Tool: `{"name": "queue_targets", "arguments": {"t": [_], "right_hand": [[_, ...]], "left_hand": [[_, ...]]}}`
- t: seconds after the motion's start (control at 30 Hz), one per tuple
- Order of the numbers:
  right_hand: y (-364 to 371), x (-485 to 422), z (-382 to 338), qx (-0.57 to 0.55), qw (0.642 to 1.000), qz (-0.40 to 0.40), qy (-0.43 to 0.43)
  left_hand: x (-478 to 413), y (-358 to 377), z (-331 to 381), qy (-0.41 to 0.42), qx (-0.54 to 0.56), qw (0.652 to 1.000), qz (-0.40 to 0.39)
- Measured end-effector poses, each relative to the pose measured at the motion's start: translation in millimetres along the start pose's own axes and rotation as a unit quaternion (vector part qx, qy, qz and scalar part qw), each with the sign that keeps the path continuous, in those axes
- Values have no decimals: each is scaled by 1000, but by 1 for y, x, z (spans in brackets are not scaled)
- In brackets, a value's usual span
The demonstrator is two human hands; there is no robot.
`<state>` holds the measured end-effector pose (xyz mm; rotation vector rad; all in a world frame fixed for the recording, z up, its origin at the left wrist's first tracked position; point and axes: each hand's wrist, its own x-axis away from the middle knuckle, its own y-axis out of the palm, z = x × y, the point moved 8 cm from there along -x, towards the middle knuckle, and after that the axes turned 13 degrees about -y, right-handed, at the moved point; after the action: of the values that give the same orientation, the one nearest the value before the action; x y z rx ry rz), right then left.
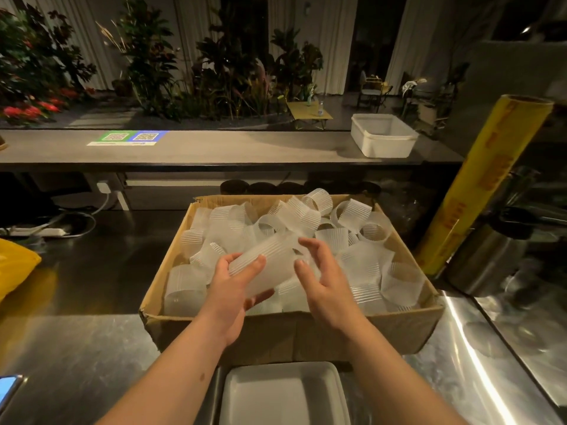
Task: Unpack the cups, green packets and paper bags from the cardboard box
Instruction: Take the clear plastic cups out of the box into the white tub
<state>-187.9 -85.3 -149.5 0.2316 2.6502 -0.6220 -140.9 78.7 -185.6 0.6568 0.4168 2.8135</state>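
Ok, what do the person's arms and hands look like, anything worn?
The left hand and right hand are bare: no gloves or rings visible. Forearms bare too: no sleeves, watch or bands in view. A small dark spot marks the left forearm.

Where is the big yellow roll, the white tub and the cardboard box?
yellow roll [478,191]: head view, middle of its wrapped side.
white tub [383,147]: head view, its front wall.
cardboard box [282,335]: head view, near outer wall, between the two arms.
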Motion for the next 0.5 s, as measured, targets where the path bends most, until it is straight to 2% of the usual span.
{"name": "queue_targets", "arguments": {"t": [0.03, 0.1, 0.13, 0.2, 0.27, 0.3, 0.4, 0.5], "right_hand": [[-25, 1, 5, 79, 994, 78, 14], [-68, 7, 16, 262, 943, 192, 69], [-81, 10, 22, 331, 917, 197, 108], [-91, 12, 42, 396, 888, 133, 191], [-90, 11, 53, 393, 891, 90, 208], [-89, 10, 52, 371, 905, 99, 185], [-76, 2, 34, 231, 959, 143, 78], [-50, -5, 16, 90, 992, 82, 27]], "left_hand": [[-1, 4, 0, -3, 10, 1000, -7], [-3, 10, -2, -2, 19, 1000, -17], [-4, 12, -3, -1, 19, 1000, -20], [-4, 13, -4, 0, 15, 1000, -25], [-3, 12, -4, -2, 16, 999, -29], [-4, 10, -4, -6, 18, 999, -30], [-6, 7, -6, -20, 27, 999, -32], [-6, 9, -7, -23, 3, 999, -30]]}}
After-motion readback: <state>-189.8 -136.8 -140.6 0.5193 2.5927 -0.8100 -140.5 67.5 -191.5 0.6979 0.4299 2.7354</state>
